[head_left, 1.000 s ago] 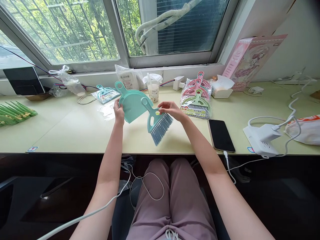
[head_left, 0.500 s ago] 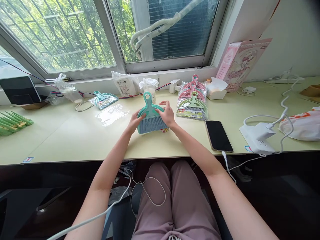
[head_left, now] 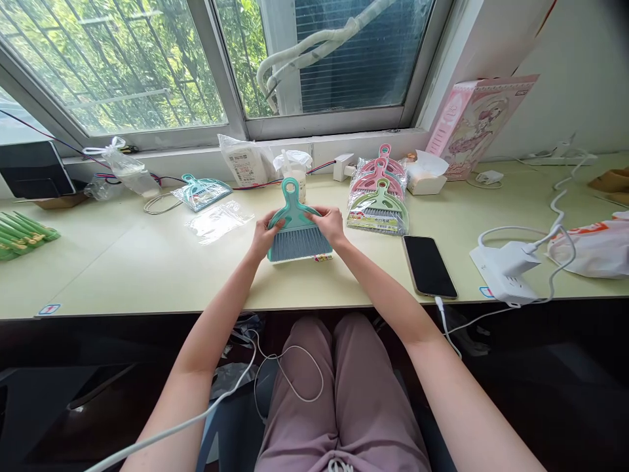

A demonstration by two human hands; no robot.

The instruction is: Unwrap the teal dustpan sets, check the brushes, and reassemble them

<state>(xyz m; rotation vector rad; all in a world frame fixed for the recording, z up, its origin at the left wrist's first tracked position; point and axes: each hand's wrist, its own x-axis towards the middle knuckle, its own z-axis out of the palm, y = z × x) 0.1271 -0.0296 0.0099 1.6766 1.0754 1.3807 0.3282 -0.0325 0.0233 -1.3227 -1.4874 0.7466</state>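
Between both hands, a teal brush and dustpan set [head_left: 299,241] is held upright over the table, its grey bristles facing me and its looped handle on top. My left hand [head_left: 265,233] grips its left edge, thumb in front. On the right edge, my right hand [head_left: 328,225] is closed with the thumb on the front and the fingers behind, partly hidden. A colourful label [head_left: 323,258] peeks out under the bristles. To the left lie a clear plastic bag [head_left: 216,221] and a bagged blue brush and dustpan set [head_left: 201,191].
Several bagged pink and green sets [head_left: 378,203] lie stacked to the right, beside a tissue box [head_left: 426,174]. A phone [head_left: 430,265] charges near the table's front edge, left of a white power strip [head_left: 506,275]. A lidded cup [head_left: 295,172] stands behind the held set.
My right hand's raised fingers have folded down behind the set's right edge. The set now sits straighter, with its label more visible at the lower right.
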